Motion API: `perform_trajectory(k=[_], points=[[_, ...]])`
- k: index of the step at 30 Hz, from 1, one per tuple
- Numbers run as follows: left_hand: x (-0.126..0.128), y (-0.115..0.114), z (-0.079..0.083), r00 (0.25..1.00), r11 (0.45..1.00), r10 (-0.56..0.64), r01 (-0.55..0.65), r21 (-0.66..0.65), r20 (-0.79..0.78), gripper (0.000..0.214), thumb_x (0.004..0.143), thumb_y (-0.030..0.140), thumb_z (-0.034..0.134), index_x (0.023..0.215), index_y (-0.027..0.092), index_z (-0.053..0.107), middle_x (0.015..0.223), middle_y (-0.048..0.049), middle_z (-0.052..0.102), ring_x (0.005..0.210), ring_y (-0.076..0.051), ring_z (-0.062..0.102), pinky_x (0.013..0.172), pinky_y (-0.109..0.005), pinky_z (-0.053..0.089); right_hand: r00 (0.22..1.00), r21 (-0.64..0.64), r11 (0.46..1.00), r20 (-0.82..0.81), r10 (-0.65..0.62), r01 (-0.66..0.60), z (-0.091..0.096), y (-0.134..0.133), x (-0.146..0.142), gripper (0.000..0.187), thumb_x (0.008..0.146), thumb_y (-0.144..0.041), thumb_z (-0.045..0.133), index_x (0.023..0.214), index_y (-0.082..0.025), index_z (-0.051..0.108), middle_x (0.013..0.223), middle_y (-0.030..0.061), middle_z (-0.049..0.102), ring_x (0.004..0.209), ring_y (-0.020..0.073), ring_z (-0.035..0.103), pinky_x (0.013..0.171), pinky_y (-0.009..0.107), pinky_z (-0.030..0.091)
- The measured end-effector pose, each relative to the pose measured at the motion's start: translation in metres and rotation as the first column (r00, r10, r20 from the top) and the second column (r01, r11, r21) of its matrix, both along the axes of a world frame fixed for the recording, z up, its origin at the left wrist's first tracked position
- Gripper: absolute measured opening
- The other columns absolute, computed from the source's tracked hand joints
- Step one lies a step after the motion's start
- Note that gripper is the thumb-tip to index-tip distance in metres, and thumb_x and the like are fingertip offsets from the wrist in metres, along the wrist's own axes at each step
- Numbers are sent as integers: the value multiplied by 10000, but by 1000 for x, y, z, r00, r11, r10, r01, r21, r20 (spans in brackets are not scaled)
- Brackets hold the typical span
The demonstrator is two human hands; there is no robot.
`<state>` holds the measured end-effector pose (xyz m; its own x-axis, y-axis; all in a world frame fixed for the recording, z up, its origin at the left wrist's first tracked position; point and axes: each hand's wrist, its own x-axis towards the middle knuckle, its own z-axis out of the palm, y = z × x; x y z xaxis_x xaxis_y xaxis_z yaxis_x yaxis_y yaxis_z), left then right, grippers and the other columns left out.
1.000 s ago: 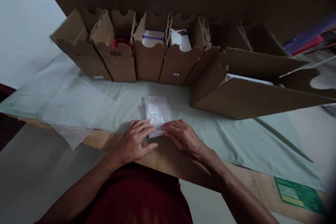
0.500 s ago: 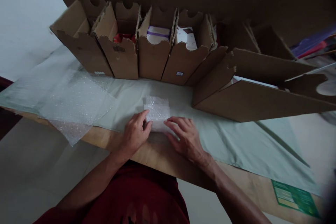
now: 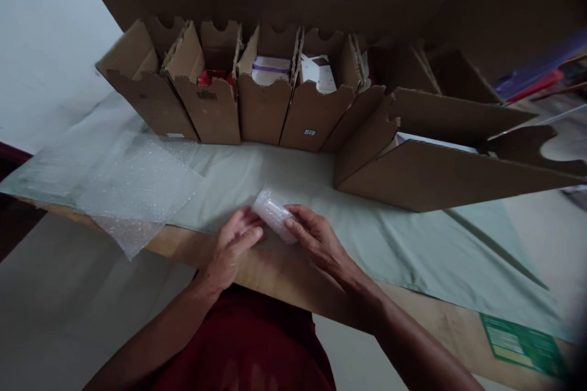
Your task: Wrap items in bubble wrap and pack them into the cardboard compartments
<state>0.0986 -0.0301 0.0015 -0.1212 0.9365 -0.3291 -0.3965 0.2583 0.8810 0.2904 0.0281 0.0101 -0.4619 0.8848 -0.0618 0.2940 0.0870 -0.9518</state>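
Note:
A small bundle of bubble wrap (image 3: 272, 211) lies rolled up on the pale green cloth (image 3: 413, 244) near the table's front edge. My left hand (image 3: 232, 247) rests against its left side with the fingers stretched along it. My right hand (image 3: 316, 241) presses on its right side, fingers curled over the roll. Whatever is inside the wrap is hidden.
A loose sheet of bubble wrap (image 3: 132, 189) hangs over the table edge at the left. A row of open cardboard bins (image 3: 261, 110) with boxed goods stands at the back. Larger cardboard bins (image 3: 440, 171) lie to the right. A green label (image 3: 518, 342) sits on the wooden table (image 3: 275, 281).
The flat bubble wrap piece has been rolled toward me into a narrow bundle. Both hands have closed in around it.

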Motion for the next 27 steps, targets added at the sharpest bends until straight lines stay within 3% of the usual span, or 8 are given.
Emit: perform_trajectory(k=[3,5,9,12,17,20,23,27], points=[[10,2,1,978,999,-26,35,-39,209,534,738,339,834,1207,168,646,1134,-85,714,1088,-235,666,964,-345,523,988,-212,977,-151,2,-34,6,-15,-5,381,1003,-529,559,1163,-209,689,939,42,714,789,180,658,698,288,512],[13,3,-1,984,998,20,-9,-64,176,589,712,326,849,1236,170,631,1082,-66,722,1001,-206,676,913,-314,532,996,-140,990,-83,-38,26,8,-19,-3,369,1002,-526,561,1123,-207,700,950,51,710,822,187,654,730,299,519],[11,-1,-5,977,990,-143,141,-25,-156,648,832,345,746,1421,180,533,1164,-101,729,1002,-218,693,911,-335,555,982,137,982,118,-148,132,18,-15,18,507,917,-582,663,1262,-211,668,1211,121,683,1032,255,647,809,357,553],[13,-2,-5,864,938,-303,346,37,-402,652,868,324,689,1479,212,490,1347,-134,672,1142,-264,682,986,-402,560,994,60,996,91,53,-59,33,-12,34,709,876,-647,695,1434,-226,575,1331,134,663,1052,257,663,854,387,569],[29,4,5,735,878,-298,462,128,-609,648,895,275,626,1519,250,451,1266,-110,722,1076,-245,728,927,-385,611,970,94,988,223,99,-122,49,-14,47,438,888,-453,769,1248,-214,694,1145,79,753,982,244,693,850,359,550],[40,8,11,664,816,-315,554,164,-678,649,891,223,606,1519,278,452,1263,-86,738,1065,-234,743,951,-380,614,921,183,975,388,47,-127,52,-19,54,290,889,-300,757,1158,-211,699,1096,63,757,985,246,690,887,380,534],[48,15,22,564,707,-320,677,205,-761,714,876,164,590,1551,302,402,1415,-91,669,1224,-254,692,1047,-408,579,873,267,944,487,39,-191,63,-21,64,381,850,-196,737,1224,-222,668,1078,56,758,937,242,693,855,378,536],[56,41,52,510,559,-190,758,335,-839,849,818,176,681,1584,265,325,1533,-138,553,1366,-304,587,1124,-467,527,911,413,907,399,-101,-80,109,-11,94,157,897,-221,658,1045,-233,706,890,36,747,729,193,664,650,308,517]])
